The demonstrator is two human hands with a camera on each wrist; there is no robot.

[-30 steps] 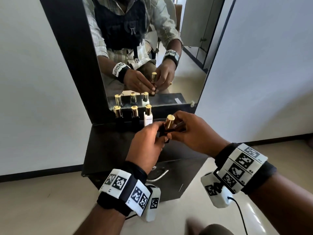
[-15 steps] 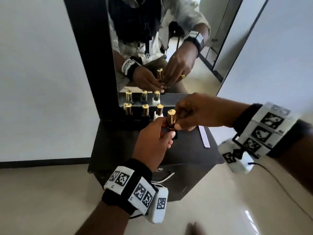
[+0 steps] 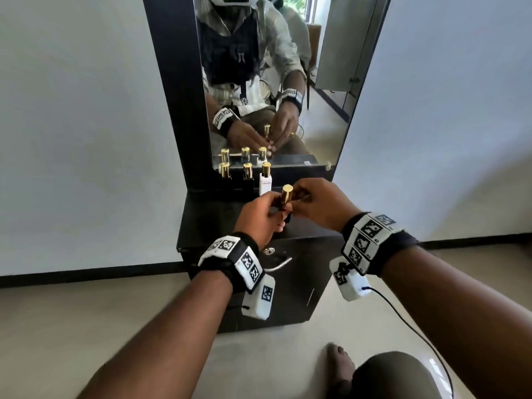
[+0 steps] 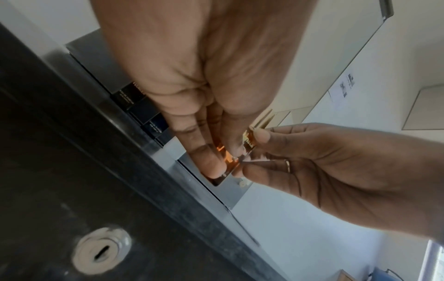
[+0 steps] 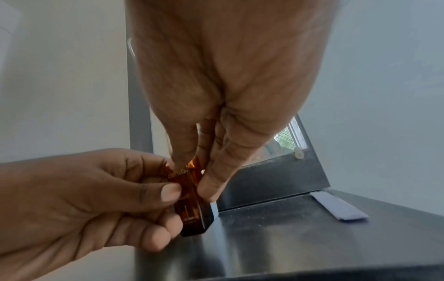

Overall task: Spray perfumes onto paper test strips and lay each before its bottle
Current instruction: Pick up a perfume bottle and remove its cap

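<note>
An amber perfume bottle (image 3: 285,207) with a gold cap (image 3: 287,192) hangs upright just above the black cabinet top (image 3: 207,223), held between both hands. My left hand (image 3: 276,218) grips its body from the left, thumb on the front (image 5: 170,192). My right hand (image 3: 295,207) pinches the bottle's upper part from the right, just below the cap. In the right wrist view the bottle (image 5: 190,205) shows gold lettering. A white paper test strip (image 5: 338,207) lies flat on the cabinet top to the right. Three more gold-capped bottles, two dark (image 3: 225,171) (image 3: 248,172) and one white (image 3: 265,181), stand in a row before the mirror.
A tall mirror (image 3: 273,82) in a black frame rises behind the bottles and reflects them and the person. The cabinet front has a keyhole (image 4: 100,249) and a metal handle (image 3: 277,264). White walls stand on both sides. A knee (image 3: 394,375) and a bare foot are on the floor below.
Both hands keep hold of the amber bottle. My right forearm has dropped lower and now covers the paper strip in the head view. The head view has tilted up.
</note>
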